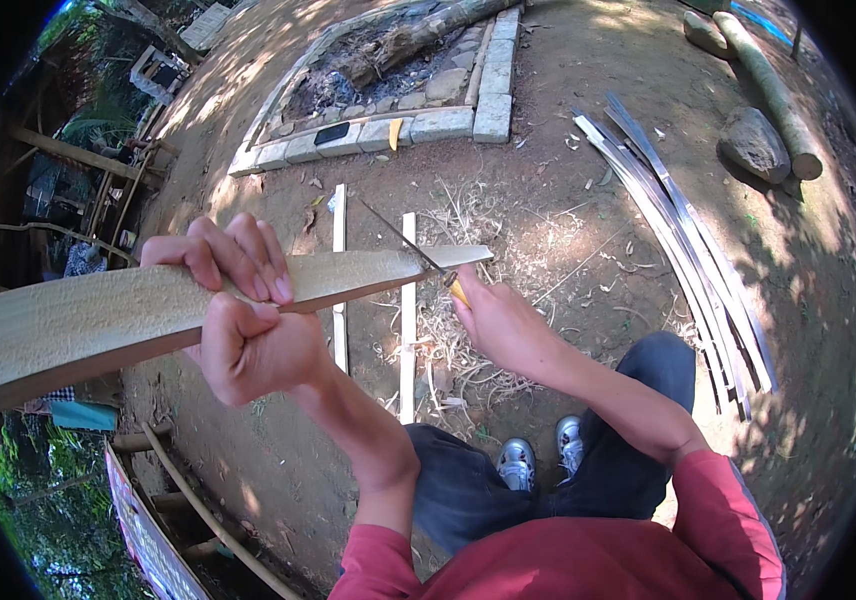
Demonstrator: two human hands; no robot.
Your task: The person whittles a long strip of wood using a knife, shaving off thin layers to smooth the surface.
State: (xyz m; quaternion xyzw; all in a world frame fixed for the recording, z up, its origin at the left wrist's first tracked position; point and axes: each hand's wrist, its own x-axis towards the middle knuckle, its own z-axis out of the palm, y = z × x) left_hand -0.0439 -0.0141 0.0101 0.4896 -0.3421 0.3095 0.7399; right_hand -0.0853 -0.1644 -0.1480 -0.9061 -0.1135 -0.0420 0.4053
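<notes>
A long pale wooden plank runs in from the left edge and narrows to a blunt tip in front of me. My left hand is closed round its middle, fingers over the top face and thumb along the near edge. In my right hand is a knife with a thin dark blade and a yellow handle. The blade lies across the plank close to the narrow tip, pointing up and to the left. My right fingers wrap the handle, mostly hiding it.
Curled wood shavings litter the dirt below, beside two thin pale strips. A bundle of long slats lies to the right, near a rock and a log. Ahead, a stone-edged fire pit holds a charred log.
</notes>
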